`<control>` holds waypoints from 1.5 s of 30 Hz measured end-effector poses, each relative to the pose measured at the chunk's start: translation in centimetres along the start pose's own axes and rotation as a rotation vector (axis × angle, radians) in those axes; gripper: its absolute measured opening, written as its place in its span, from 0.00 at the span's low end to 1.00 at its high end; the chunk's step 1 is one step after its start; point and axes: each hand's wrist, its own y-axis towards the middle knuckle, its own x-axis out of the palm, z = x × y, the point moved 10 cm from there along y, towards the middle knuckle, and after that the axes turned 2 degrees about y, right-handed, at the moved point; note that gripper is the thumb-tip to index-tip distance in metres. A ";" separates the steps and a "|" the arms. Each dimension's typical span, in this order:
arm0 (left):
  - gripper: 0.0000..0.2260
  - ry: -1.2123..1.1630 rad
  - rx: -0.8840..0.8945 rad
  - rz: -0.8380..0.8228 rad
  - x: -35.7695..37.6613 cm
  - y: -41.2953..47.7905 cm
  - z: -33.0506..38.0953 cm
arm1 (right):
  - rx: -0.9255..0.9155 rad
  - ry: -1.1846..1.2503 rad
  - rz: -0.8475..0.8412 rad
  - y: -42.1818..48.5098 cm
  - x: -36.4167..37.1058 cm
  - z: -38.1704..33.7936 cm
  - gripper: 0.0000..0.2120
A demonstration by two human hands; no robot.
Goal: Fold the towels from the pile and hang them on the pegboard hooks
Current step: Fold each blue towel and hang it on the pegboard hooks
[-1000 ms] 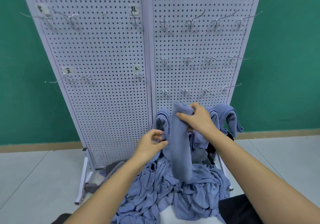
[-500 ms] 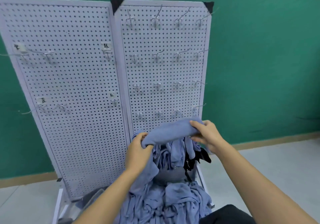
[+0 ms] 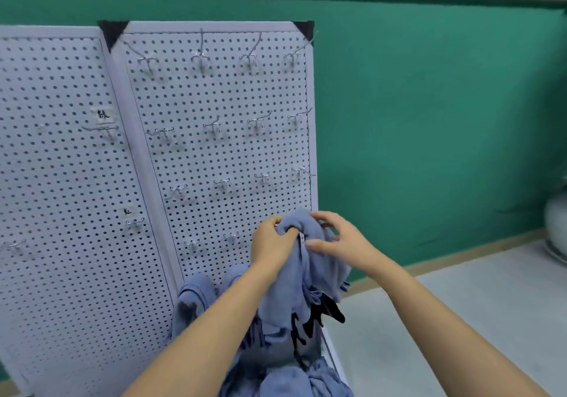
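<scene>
A folded blue towel (image 3: 293, 287) hangs from both my hands in front of the lower right corner of the white pegboard's right panel (image 3: 214, 151). My left hand (image 3: 271, 241) grips its top edge with curled fingers. My right hand (image 3: 340, 240) pinches the towel's top from the right side. The hook behind the towel is hidden. Another blue towel (image 3: 193, 298) hangs low on the same panel, to the left. The pile of blue towels (image 3: 291, 378) lies below my arms.
Rows of bare metal hooks (image 3: 222, 183) stick out of the right panel. The left panel (image 3: 61, 197) carries a few hooks and paper labels (image 3: 102, 115). A black strap (image 3: 329, 309) dangles beside the towel. A pale vase (image 3: 555, 228) stands on the floor at the far right.
Both hands raised the towel from above the pile up to the panel's lower right corner and came close together at its top. My view swung up and to the right.
</scene>
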 end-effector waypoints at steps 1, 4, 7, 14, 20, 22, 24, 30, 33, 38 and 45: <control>0.03 -0.002 0.007 -0.018 1.0 0.5 0.4 | -0.009 -0.087 0.003 0.5 -0.8 0.6 0.32; 0.09 0.035 0.052 -0.071 3.7 2.0 1.4 | -0.022 -0.268 0.081 2.2 -3.3 2.6 0.29; 0.05 0.126 0.109 -0.085 4.9 3.2 1.7 | -0.017 -0.307 0.207 3.9 -6.5 3.6 0.18; 0.05 0.170 0.160 -0.001 6.3 7.7 2.7 | -0.061 -0.392 0.277 9.0 -9.1 2.8 0.15; 0.05 0.303 0.099 0.016 8.9 10.5 0.4 | 0.068 -0.416 0.252 11.5 -7.9 7.7 0.11; 0.04 0.380 0.108 0.029 9.5 10.6 -0.3 | 0.105 -0.440 0.223 11.9 -7.0 9.3 0.12; 0.05 0.440 0.115 0.022 10.1 10.2 -1.4 | 0.139 -0.478 0.174 11.8 -5.7 10.7 0.14; 0.17 0.390 0.102 -0.043 11.7 8.6 -4.2 | 0.212 -0.503 0.046 10.5 -1.6 13.8 0.13; 0.21 0.361 0.117 -0.084 12.0 8.2 -4.4 | 0.212 -0.443 0.049 9.9 -1.1 13.5 0.17; 0.25 0.346 0.123 -0.146 10.8 5.9 -3.9 | 0.139 -0.400 0.178 7.2 -2.9 10.4 0.23; 0.16 0.375 0.137 -0.136 3.3 0.6 -3.3 | 0.037 -0.370 0.139 1.5 0.1 2.6 0.20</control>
